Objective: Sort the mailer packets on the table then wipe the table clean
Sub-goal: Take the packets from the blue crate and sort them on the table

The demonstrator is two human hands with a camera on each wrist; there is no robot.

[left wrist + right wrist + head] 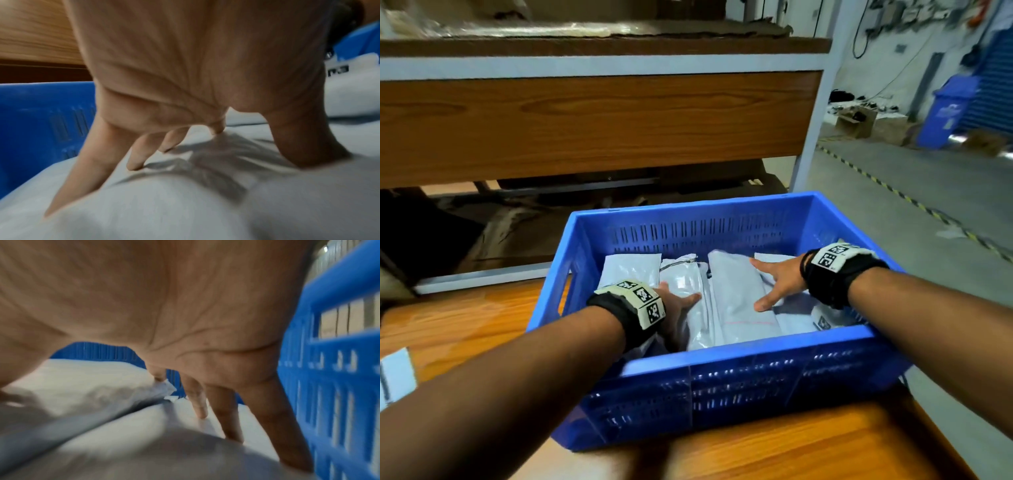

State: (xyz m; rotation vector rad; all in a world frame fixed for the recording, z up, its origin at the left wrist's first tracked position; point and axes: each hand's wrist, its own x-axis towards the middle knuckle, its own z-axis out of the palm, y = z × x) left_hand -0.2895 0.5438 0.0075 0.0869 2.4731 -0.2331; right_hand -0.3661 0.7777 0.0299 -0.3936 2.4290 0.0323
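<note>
A blue plastic crate [739, 354] stands on the wooden table [465, 329] and holds several pale grey mailer packets [739, 305] lying side by side. Both hands are inside it. My left hand [681, 315] rests on the packets at the crate's near left, fingers straight; in the left wrist view this left hand [216, 142] presses fingertips and thumb into a soft packet [164, 211]. My right hand [767, 284] lies spread and flat on the packets further right. The right wrist view shows that hand [144, 386] touching a packet [82, 386] beside the crate wall [339, 386]. Neither hand grips anything.
One more pale packet [395, 377] lies on the table at the far left edge. Behind the crate rises a shelf rack with a wood panel [599, 126] and a white post [811, 137]. To the right are grey floor with striped tape [893, 192] and a blue bin [948, 109].
</note>
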